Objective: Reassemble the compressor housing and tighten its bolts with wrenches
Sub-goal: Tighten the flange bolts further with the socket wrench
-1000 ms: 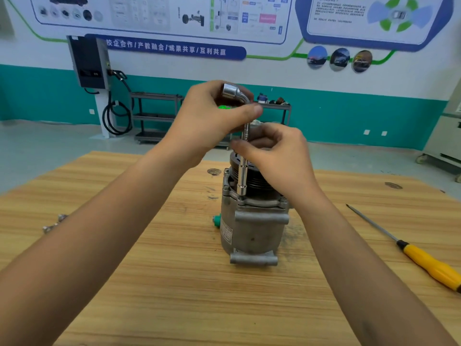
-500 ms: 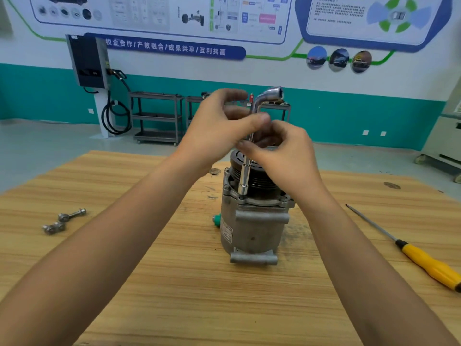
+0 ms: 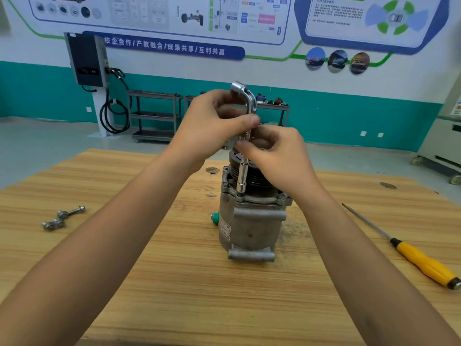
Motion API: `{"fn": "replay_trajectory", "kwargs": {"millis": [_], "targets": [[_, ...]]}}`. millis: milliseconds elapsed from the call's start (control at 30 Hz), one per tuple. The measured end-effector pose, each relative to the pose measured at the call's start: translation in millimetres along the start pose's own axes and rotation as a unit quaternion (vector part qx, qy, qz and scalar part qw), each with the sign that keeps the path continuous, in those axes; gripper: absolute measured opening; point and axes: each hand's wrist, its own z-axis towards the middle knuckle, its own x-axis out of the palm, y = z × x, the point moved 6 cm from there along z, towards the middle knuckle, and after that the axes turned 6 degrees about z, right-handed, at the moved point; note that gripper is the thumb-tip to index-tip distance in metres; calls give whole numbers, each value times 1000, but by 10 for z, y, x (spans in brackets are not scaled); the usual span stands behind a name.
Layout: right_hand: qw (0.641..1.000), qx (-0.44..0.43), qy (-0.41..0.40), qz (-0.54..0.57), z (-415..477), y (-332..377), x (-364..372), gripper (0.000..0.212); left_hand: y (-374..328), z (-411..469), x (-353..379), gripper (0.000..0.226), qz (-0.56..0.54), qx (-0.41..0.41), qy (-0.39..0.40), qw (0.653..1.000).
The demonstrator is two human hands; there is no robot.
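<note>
Left hand [image 3: 209,121] and right hand [image 3: 277,156] pinch the wrench [image 3: 244,176] shaft; keep its socket square on the housing [image 3: 249,228] bolt.

Wood table [image 3: 199,295]; compressor [image 3: 249,228] upright at ctr; two bolts [image 3: 71,212] lie to left; yellow-handled screwdriver [image 3: 409,253] far right.

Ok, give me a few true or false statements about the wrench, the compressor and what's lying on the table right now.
1. The L-shaped socket wrench stands upright, its socket on the flange of the compressor. True.
2. Only one hand holds it. False: the left hand grips near the bend, the right hand pinches the shaft.
3. A yellow-handled screwdriver lies on the table, right of the compressor. True.
4. The compressor lies on its side. False: it stands upright, pulley end up.
</note>
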Motion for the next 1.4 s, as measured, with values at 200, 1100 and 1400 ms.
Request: {"fn": "replay_trajectory", "kwargs": {"millis": [200, 1100, 1400], "targets": [[993, 42, 9, -113, 25, -14, 76, 25, 27, 83, 32, 16, 73, 2, 12, 997], [995, 39, -50, -76, -77, -18, -17, 14, -47, -42, 125, 27, 134, 27, -4, 991], [994, 93, 53, -4, -63, -133, 18, 12, -20, -41, 94, 23, 94, -19, 4, 995]]}}
